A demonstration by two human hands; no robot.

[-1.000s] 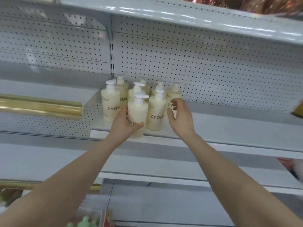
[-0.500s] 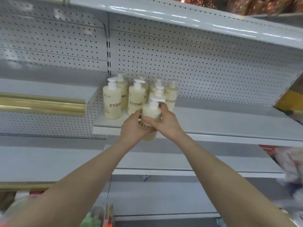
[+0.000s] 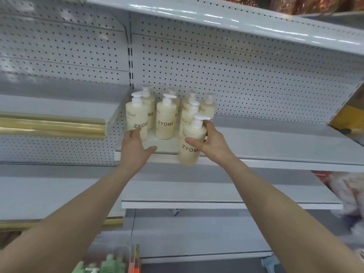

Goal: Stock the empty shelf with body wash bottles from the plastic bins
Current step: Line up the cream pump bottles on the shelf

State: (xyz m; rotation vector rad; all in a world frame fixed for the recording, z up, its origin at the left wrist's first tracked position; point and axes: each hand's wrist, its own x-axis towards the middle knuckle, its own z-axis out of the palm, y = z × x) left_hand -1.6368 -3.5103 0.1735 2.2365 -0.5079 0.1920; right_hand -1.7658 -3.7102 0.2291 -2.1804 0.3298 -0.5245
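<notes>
body wash bottle (image 3: 192, 143) gripped in right hand (image 3: 212, 143), at shelf (image 3: 275, 152) edge

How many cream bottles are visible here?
8. Seven bottles cluster at the shelf's left end; the held bottle is in the right hand at its front edge. Others may hide behind.

Eight cream pump bottles (image 3: 166, 123) are counted: seven are stood at the left end of the shelf (image 3: 275, 146), and the eighth bottle (image 3: 189, 157) is held at the shelf's front edge. Two hands are counted at that edge, the left hand (image 3: 136, 148) and the right hand (image 3: 215, 144).
</notes>
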